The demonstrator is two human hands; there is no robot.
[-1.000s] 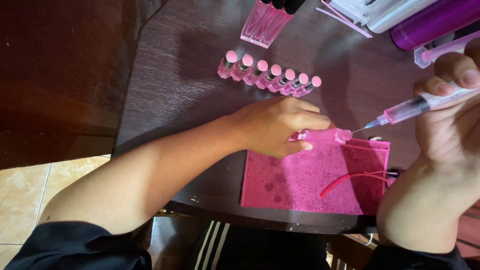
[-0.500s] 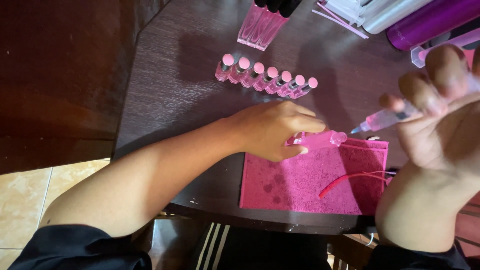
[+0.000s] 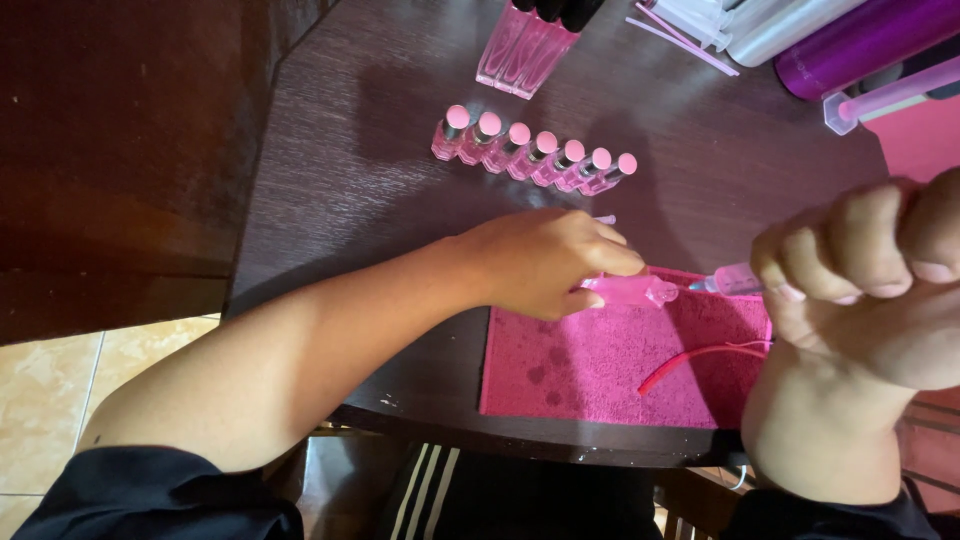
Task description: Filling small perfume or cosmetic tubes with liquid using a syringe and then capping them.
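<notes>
Pink small vial (image 3: 628, 291) is being steadied on its side over the pink cloth (image 3: 600, 365) by the left hand's (image 3: 545, 262) clenched fingers, while a syringe (image 3: 730, 282), gripped in the right hand (image 3: 870, 285), is being aimed into its mouth.

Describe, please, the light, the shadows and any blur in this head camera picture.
Head view: soft light on the dark table, with a faint sheen; the left hand casts a diffuse shadow toward the row of small pink bottles; the right hand, close to the lens, looks large and slightly blurred; the pink cloth is sharp.
</notes>
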